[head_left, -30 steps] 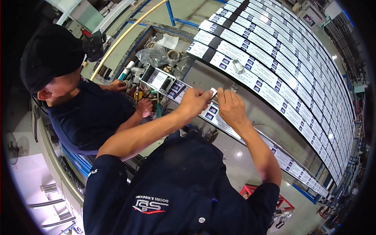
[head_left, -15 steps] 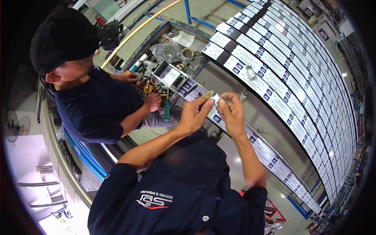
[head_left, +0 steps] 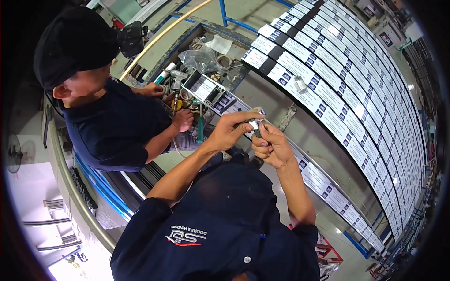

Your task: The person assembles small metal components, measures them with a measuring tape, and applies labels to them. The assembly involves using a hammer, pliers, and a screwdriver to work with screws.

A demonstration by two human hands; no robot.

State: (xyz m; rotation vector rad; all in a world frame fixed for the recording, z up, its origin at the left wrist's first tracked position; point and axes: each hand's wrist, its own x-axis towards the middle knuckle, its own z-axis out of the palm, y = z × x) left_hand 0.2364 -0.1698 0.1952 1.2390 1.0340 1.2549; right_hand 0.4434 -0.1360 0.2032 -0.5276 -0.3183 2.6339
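My left hand (head_left: pixel 230 132) is closed with its fingertips on what looks like a small roll of tape (head_left: pixel 256 109), mostly hidden by the fingers. A small white piece (head_left: pixel 254 124) shows between the two hands. My right hand (head_left: pixel 275 146) is curled, thumb and forefinger pinched on a small dark piece (head_left: pixel 257 133) touching the white one; its exact kind is unclear. Both hands are raised over a long aluminium profile (head_left: pixel 315 180) covered in printed white film.
At left a person in a black cap (head_left: pixel 77 44) keeps both hands near a cluttered tool tray (head_left: pixel 197 29). A teal-handled tool (head_left: pixel 200 127) stands beside that person's hand. Film-covered panels (head_left: pixel 347 93) fill the right, with a clear plastic piece (head_left: pixel 300 84) on them.
My right hand has turned inward and curled its fingers, moving slightly down. The dark piece now shows between my hands. My left hand has shifted a little left.
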